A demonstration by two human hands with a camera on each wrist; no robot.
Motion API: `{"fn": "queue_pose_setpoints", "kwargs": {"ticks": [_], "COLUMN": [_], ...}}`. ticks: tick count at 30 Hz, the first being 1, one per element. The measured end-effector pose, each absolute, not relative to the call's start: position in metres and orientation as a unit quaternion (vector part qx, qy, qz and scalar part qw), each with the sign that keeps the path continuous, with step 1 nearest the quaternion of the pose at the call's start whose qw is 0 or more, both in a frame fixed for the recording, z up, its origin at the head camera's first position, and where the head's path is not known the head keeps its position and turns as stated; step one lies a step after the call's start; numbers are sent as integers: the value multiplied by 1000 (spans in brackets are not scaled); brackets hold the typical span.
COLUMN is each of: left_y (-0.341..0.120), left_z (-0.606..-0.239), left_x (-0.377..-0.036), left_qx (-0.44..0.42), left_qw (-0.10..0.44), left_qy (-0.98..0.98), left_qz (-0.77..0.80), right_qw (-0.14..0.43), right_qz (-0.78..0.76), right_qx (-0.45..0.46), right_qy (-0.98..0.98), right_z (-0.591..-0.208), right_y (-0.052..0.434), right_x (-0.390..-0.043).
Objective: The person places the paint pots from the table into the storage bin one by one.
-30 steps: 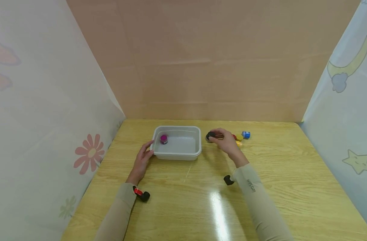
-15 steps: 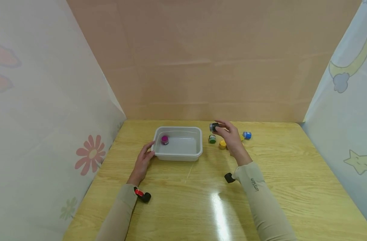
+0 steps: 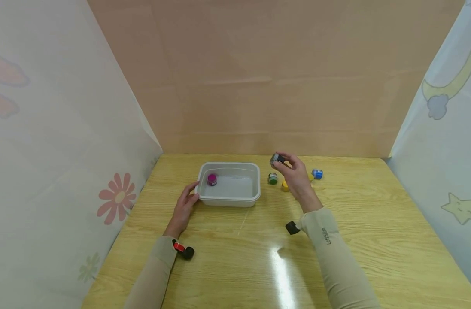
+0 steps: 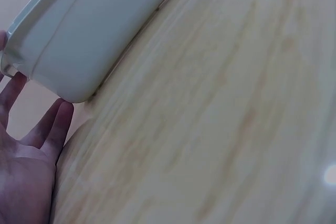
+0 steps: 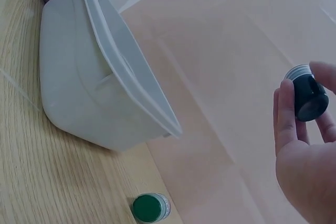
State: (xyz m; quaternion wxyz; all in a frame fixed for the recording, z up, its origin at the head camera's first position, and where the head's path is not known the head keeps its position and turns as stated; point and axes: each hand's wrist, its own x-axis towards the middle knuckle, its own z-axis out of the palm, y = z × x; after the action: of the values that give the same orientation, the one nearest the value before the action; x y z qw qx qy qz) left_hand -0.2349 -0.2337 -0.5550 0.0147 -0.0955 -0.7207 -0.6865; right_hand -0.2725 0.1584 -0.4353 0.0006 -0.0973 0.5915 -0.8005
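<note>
In the head view my right hand [image 3: 297, 176] holds a small jar with a black lid [image 3: 280, 159] above the table, tilted, pinched between thumb and fingers. The right wrist view shows the jar's dark side and its pale banded end. My left hand [image 3: 184, 210] rests against the left front corner of a white plastic basin [image 3: 229, 202]; its fingers look fairly straight in the left wrist view. Inside the basin, toward its left end, stands a small jar with a magenta lid [image 3: 212, 179]. A green jar [image 3: 272, 178] lies on the table below my right hand.
Right of the basin on the wooden table [image 3: 235, 257] are a yellow-lidded jar [image 3: 285, 186] and a blue jar [image 3: 317, 174]; another yellow piece is partly hidden behind my right hand. A brown backdrop [image 3: 258, 107] rises at the table's far edge.
My right hand has lifted the black-lidded jar off the table and turned it, bringing the green jar into sight. My left hand and the basin stay where they were.
</note>
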Motion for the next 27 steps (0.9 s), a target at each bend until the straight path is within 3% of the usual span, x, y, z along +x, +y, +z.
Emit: {"fn": "queue_pose_setpoints", "kwargs": {"ticks": [27], "left_y": [-232], "left_z": [-552], "left_x": [-232], "left_qx": [-98], "left_qw": [18], "left_qy": [-740], "left_qz": [-666], "right_qw": [28], "right_qz": [-746], "right_qx": [-84], "right_qy": [661], "right_z": [-443], "right_y": [97], "right_x": [-274]}}
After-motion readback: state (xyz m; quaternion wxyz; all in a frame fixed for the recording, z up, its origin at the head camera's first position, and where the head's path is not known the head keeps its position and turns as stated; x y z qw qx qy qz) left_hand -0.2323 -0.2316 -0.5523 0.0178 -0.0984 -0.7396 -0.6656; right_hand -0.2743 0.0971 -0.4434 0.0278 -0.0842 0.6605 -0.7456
